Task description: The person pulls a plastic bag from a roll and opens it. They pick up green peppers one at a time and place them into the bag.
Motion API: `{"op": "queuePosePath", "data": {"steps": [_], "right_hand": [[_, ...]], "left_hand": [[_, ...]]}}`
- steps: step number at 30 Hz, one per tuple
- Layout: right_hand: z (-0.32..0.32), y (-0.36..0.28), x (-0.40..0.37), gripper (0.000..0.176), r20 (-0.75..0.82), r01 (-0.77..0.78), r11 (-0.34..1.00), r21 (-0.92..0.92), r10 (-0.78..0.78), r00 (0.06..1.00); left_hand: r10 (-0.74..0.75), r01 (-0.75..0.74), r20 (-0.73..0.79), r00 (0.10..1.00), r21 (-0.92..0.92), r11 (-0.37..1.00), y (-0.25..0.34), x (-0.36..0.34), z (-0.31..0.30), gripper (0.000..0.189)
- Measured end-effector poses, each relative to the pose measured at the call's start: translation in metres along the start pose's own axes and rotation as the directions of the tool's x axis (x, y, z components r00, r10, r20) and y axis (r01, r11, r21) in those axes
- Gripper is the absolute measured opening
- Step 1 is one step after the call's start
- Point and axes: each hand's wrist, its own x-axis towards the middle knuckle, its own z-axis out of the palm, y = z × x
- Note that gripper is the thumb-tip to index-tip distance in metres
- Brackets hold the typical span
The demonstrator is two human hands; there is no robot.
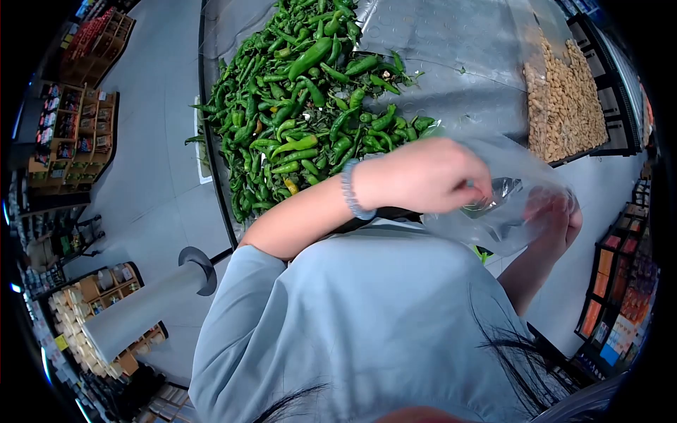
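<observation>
My left hand [448, 176], with a grey-blue coiled band on its wrist, reaches across in front of my chest to a clear plastic bag [472, 229]. Its fingers are curled together at the bag; what they hold is hidden. On the bag's far right side, my right hand [553, 215] grips the plastic, partly seen through it. Something dark and shiny shows in the bag just past my left fingertips. A big heap of green chili peppers [282, 120] lies just beyond my left forearm, a few of them yellowish.
The peppers lie on a grey display surface [486, 77]. A pile of peanuts in shells [564, 99] is at its right end. A grey cylindrical post [148, 307] stands at lower left. Stocked shelves [74, 134] line the left, and others [620, 282] the right.
</observation>
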Motion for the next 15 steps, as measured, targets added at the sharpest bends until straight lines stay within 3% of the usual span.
{"op": "queuePosePath", "data": {"steps": [1, 2, 3, 4, 5, 7, 9, 10, 13, 15], "right_hand": [[-0.004, 0.002, 0.000, 0.032, -0.008, -0.031, 0.999, 0.037, 0.031, 0.999], [-0.007, 0.004, 0.000, 0.032, -0.018, -0.062, 0.995, 0.074, 0.063, 0.998], [-0.011, 0.006, 0.000, 0.032, -0.023, -0.093, 0.989, 0.111, 0.097, 0.995], [-0.013, 0.012, -0.002, 0.030, -0.040, -0.134, 0.986, 0.097, 0.139, 0.990], [-0.011, 0.019, -0.002, 0.029, -0.041, -0.142, 0.985, 0.100, 0.146, 0.988], [-0.004, 0.033, 0.000, 0.027, -0.034, -0.157, 0.982, 0.106, 0.161, 0.986], [0.001, 0.037, 0.005, 0.025, 0.070, -0.164, 0.982, 0.094, 0.158, 0.985], [0.005, 0.044, 0.007, 0.025, 0.092, -0.143, 0.986, 0.092, 0.134, 0.987], [0.007, 0.054, 0.006, 0.025, 0.091, -0.143, 0.988, 0.058, 0.137, 0.986], [0.008, 0.057, 0.005, 0.025, 0.080, -0.142, 0.989, 0.053, 0.137, 0.987]], "left_hand": [[-0.120, 0.128, -0.236, 0.964, 0.015, 0.992, 0.008, -0.012, -0.021, 0.014], [-0.277, 0.330, -0.526, 0.804, 0.009, 0.944, -0.001, -0.023, -0.027, 0.010], [-0.278, 0.550, -0.700, 0.657, 0.193, 0.813, -0.010, -0.032, -0.039, 0.013], [-0.213, 0.691, -0.720, 0.660, 0.472, 0.548, -0.021, -0.045, -0.046, 0.024], [-0.332, 0.787, -0.717, 0.612, 0.514, 0.340, -0.030, -0.053, -0.047, 0.033], [-0.319, 0.774, -0.706, 0.632, 0.598, 0.207, -0.051, -0.064, -0.044, 0.037], [-0.294, 0.781, -0.728, 0.619, 0.610, 0.135, -0.065, -0.065, -0.038, 0.036], [-0.280, 0.783, -0.738, 0.614, 0.614, 0.100, -0.068, -0.065, -0.035, 0.035], [-0.200, 0.746, -0.722, 0.662, 0.612, 0.262, -0.071, -0.067, -0.035, 0.029], [0.003, 0.643, -0.730, 0.684, 0.604, 0.471, -0.065, -0.067, -0.042, 0.025]]}}
